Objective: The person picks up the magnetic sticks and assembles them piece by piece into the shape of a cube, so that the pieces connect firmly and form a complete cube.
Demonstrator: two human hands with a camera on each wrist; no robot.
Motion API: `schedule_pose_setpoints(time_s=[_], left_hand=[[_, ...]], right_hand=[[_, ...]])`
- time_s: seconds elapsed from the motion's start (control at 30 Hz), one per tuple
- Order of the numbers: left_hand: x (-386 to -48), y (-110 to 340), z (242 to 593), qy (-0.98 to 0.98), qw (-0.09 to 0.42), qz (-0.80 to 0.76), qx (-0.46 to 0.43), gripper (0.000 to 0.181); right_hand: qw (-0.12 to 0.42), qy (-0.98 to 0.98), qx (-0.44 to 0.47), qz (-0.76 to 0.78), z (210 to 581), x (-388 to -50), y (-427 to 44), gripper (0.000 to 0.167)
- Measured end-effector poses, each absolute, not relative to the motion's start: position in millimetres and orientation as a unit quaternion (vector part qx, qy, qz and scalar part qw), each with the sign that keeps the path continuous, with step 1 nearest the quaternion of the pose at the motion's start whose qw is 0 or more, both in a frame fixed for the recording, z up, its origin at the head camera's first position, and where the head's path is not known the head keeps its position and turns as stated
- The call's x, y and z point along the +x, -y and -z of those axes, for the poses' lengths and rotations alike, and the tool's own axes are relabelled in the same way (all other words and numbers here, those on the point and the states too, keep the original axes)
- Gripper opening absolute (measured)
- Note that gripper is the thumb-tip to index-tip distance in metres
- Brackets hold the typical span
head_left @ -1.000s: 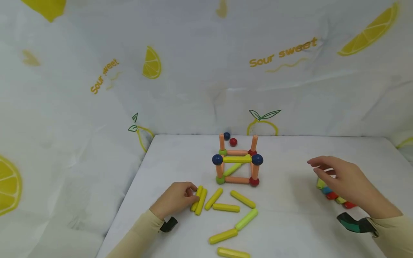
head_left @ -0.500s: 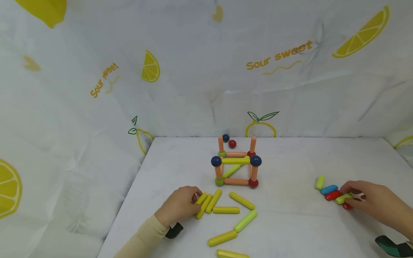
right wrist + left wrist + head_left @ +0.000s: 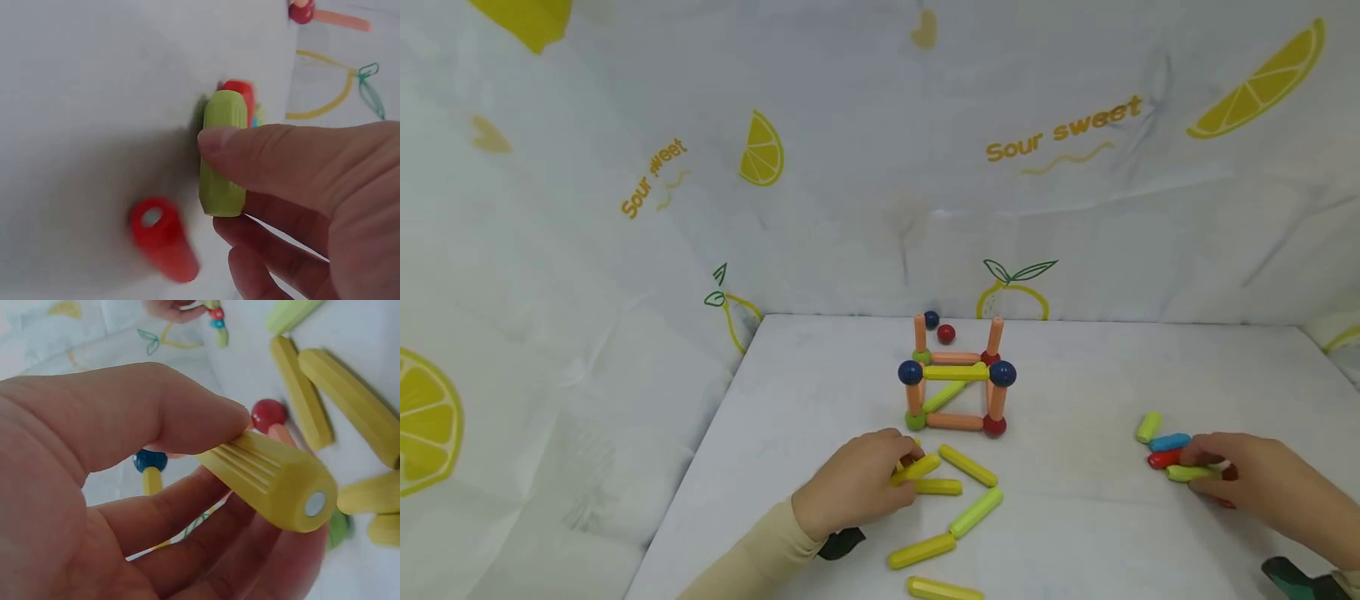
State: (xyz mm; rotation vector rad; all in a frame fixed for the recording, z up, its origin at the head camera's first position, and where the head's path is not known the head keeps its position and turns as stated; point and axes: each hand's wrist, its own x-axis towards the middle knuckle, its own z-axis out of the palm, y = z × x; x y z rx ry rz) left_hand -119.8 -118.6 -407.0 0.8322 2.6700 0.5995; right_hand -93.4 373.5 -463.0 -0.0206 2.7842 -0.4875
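My left hand (image 3: 859,483) pinches a yellow stick (image 3: 275,481) between thumb and fingers, its magnetic end facing the left wrist camera; other yellow sticks lie beside and under it. At the right, my right hand (image 3: 1247,479) has its thumb on a short light-green stick (image 3: 224,156), with the fingers curled behind it. Touching or close to that stick are a red stick (image 3: 1165,459) and a blue one (image 3: 1170,442). Another red stick (image 3: 164,240) lies apart from the thumb in the right wrist view.
Behind the left hand stands a frame of orange sticks (image 3: 955,422) and balls, topped at the front by a yellow stick (image 3: 956,373) between two dark blue balls. A red ball (image 3: 946,334) and a blue ball lie behind it. Several loose sticks (image 3: 922,552) lie in front.
My left hand has moved right, and its yellow stick now lies across the others. My right hand came down onto the short sticks at the right and has turned the light-green one slightly.
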Motion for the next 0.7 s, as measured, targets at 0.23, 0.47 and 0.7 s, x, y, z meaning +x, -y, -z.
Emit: schedule_pose_setpoints(time_s=[0.23,0.47,0.7], left_hand=[[-125,97,407,-0.914,0.129,-0.221,0.314,0.028],[-133,88,417,-0.907,0.106,-0.242,0.329,0.024],[-140,91,421,-0.905,0.09,-0.252,0.332,0.05]], right_hand=[[-0.008,-0.976,-0.118,0.184,443,-91,-314,0.031],[-0.004,-0.95,-0.188,0.251,421,-113,-225,0.029],[0.007,-0.932,-0.211,0.293,419,-120,-187,0.029]])
